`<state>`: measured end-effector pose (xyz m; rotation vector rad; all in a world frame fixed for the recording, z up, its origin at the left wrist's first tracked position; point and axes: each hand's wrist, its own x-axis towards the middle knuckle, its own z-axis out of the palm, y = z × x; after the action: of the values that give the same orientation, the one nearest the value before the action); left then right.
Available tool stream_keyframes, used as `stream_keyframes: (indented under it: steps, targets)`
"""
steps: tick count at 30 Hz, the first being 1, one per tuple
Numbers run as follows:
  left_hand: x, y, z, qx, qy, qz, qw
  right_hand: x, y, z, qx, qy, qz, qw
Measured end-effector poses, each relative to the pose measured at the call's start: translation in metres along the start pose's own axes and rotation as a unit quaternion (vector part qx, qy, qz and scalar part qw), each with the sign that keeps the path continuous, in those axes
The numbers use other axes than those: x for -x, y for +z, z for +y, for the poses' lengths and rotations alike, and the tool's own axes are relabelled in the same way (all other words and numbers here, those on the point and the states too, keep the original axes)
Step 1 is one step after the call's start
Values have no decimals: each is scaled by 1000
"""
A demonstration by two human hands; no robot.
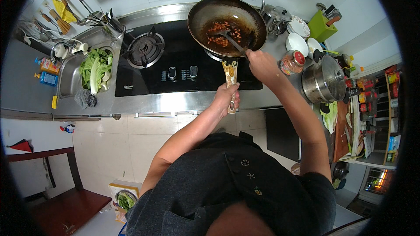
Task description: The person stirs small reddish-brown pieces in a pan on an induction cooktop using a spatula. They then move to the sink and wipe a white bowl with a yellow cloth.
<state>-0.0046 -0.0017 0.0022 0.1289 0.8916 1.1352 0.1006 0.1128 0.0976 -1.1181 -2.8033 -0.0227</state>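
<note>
My left hand grips the patterned handle of a dark wok that sits over the right burner of a black gas hob. In my right hand is the shaft of a metal spatula, its blade down in the wok. Small reddish-orange pieces lie in brown oil around the blade. The blade's front edge is partly hidden by the food. Just right of my right hand stands a red-lidded jar with reddish contents.
Leafy greens fill part of the steel sink at left. The left burner has a bare pan support. A lidded steel pot, white bowls and a green knife block crowd the right. Beyond lies a wooden cutting board.
</note>
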Motion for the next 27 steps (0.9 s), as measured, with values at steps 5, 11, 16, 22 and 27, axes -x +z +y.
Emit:
stream_keyframes:
  steps: [5, 11, 16, 22, 27]
  targets:
    - [1, 1, 0, 5, 0, 1, 1000, -28, 24, 19, 21, 13, 40, 999]
    - [0, -1, 0, 4, 3, 1, 1000, -4, 6, 38, 58, 29, 16, 998]
    - [-1, 0, 0, 13, 2, -9, 1000, 30, -33, 41, 69, 67, -112, 989]
    - [2, 2, 2, -7, 11, -3, 1000, 45, -60, 20, 35, 41, -127, 990]
    - [1, 1, 2, -9, 8, 3, 1000, 28, -19, 5, 3, -2, -53, 999]
